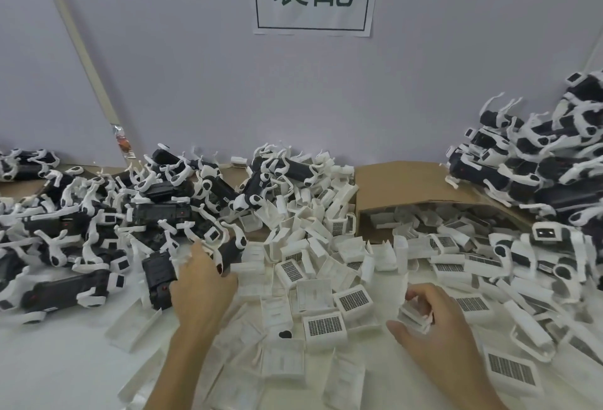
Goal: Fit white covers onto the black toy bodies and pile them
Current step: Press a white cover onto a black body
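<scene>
Since the thin white plastic cover (412, 315) looks light and bendy, right hand (434, 321) pinches its edges; left hand (202, 282), fingers spread, hovers by the chunky black toy body (160, 279).

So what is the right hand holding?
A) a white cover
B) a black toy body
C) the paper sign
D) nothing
A: the right hand curls its fingers round a white cover, just above the loose ones.

Single head-worn wide-angle view, looking forward and down, close over the table (65, 360), facing the wall (195, 83)
</scene>
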A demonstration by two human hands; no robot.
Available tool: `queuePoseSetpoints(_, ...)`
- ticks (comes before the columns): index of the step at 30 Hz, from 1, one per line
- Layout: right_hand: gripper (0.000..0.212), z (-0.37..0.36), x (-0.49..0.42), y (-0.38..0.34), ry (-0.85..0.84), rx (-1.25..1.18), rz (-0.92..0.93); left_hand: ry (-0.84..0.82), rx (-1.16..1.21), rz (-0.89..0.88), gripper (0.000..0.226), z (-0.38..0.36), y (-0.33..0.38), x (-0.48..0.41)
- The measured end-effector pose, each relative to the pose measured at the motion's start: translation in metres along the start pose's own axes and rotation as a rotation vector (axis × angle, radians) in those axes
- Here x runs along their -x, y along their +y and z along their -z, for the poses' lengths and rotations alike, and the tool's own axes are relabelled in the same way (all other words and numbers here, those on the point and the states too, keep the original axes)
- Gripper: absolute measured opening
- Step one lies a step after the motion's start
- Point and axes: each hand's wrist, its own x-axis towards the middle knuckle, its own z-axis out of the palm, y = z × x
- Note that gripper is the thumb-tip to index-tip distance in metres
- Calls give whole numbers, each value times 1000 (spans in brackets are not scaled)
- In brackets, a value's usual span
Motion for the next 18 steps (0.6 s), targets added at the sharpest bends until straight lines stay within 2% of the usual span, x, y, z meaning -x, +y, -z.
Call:
queuePoseSetpoints(5,32,3,3,-4,44,-67,6,65,-105,-81,46,-8,-2,-6)
queuePoseSetpoints(9,24,-1,5,-1,36,-112,-37,119,-121,-152,46,-13,-4,-4)
queuePoseSetpoints(15,20,1,3,-2,41,-75,-86,226,65,-189,47,1,-2,-2)
queuePoseSetpoints(18,24,4,2,-2,87,-57,-47,285,178,-263,35,12,7,6)
